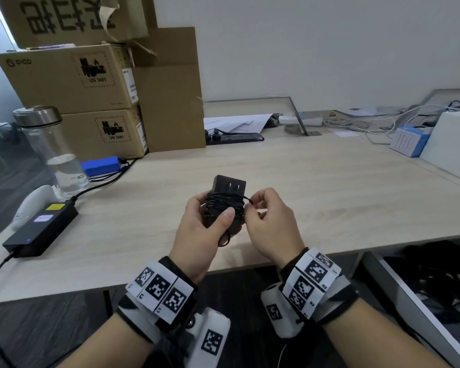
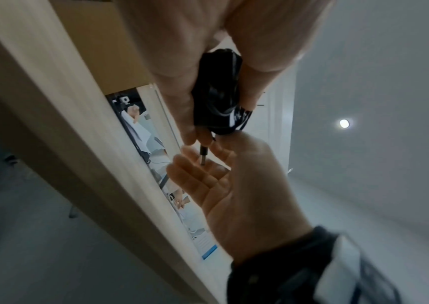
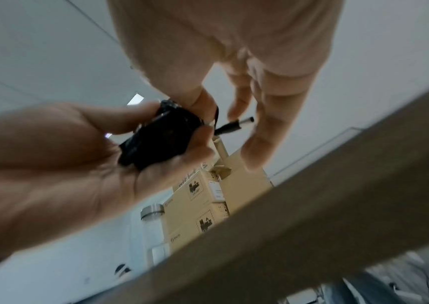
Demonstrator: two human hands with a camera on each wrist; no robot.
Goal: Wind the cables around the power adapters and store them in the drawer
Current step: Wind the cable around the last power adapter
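Held above the near edge of the desk (image 1: 316, 181): a small black power adapter (image 1: 229, 188), plug prongs up and facing the camera, thin black cable (image 1: 223, 203) already coiled many turns round its middle. Left hand (image 1: 205, 229) wrapped round the adapter body, thumb pressed flat over the coils, fingers curled behind. Right hand (image 1: 270, 221) just beside the adapter on its right, thumb and forefinger pinching the last short run of cable where it leaves the coils; remaining fingers loosely spread. Barrel plug (image 3: 234, 125) sticking out free past that pinch, pointing away from the adapter into the right palm.

Likely handling: adapter light, hard and blocky, smooth plastic faces, easy to clamp across its flat sides below the prongs. Cable thin, limp yet springy, apt to unwind once the thumb lifts, so best kept pinned at the coils until the tail is tucked. Tail best taken just behind the barrel plug, where the moulded collar gives stiffness, then threaded under a turn. Prongs probably worth avoiding as a grip point: narrow and slick.

Drawer (image 1: 398, 288) pulled out below the desk, to the right of the adapter, dark cables already heaped inside. Larger black power brick (image 1: 41, 229) lying on the desk well left of the adapter, its lead trailing off the near edge.
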